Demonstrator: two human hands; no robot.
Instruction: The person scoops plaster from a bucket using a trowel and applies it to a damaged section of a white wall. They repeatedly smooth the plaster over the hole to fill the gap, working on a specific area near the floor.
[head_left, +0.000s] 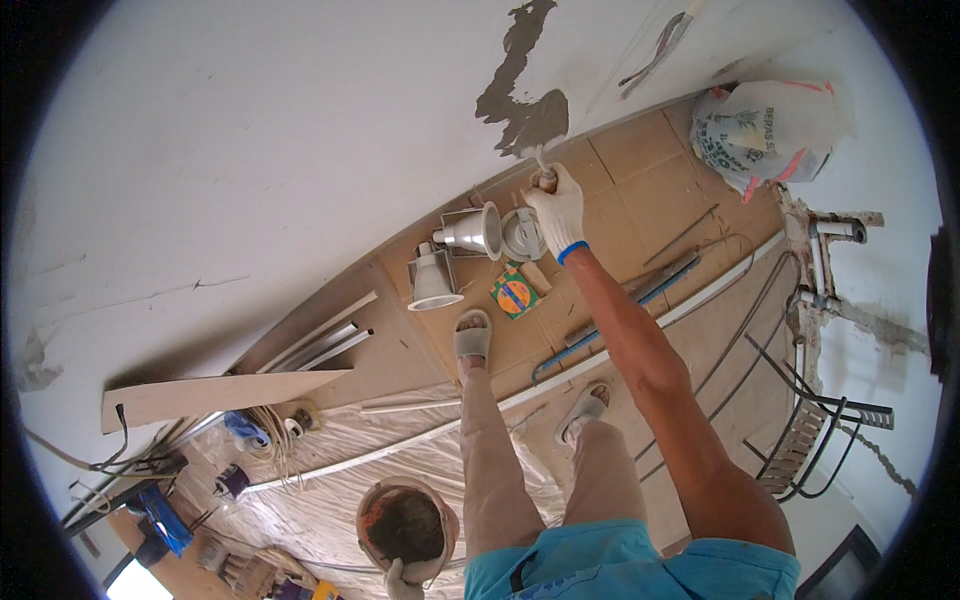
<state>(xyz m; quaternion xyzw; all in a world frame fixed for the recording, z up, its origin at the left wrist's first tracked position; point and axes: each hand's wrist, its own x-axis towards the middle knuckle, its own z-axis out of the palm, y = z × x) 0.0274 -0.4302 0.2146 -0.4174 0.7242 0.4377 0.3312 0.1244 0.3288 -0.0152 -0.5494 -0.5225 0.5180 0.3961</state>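
Observation:
My right hand (557,210), in a white knit glove with a blue cuff, is closed round the handle of a small trowel (541,160). Its blade meets the lower end of a wet grey mortar patch (535,122) on the white wall (300,130). At the bottom, my left hand (403,580), also gloved, grips the near rim of a bucket (366,520), partly cut off by the picture's edge. Grey mortar (410,525) lies inside the bucket, with reddish-brown residue on the inner wall.
Two lamp housings (435,277) and a small green-orange box (514,294) sit on the floor by the wall. A blue-edged tool (620,315) and a long white pipe (560,385) lie near my feet. A stuffed sack (765,135) stands far right; a metal rack (815,440) is nearer.

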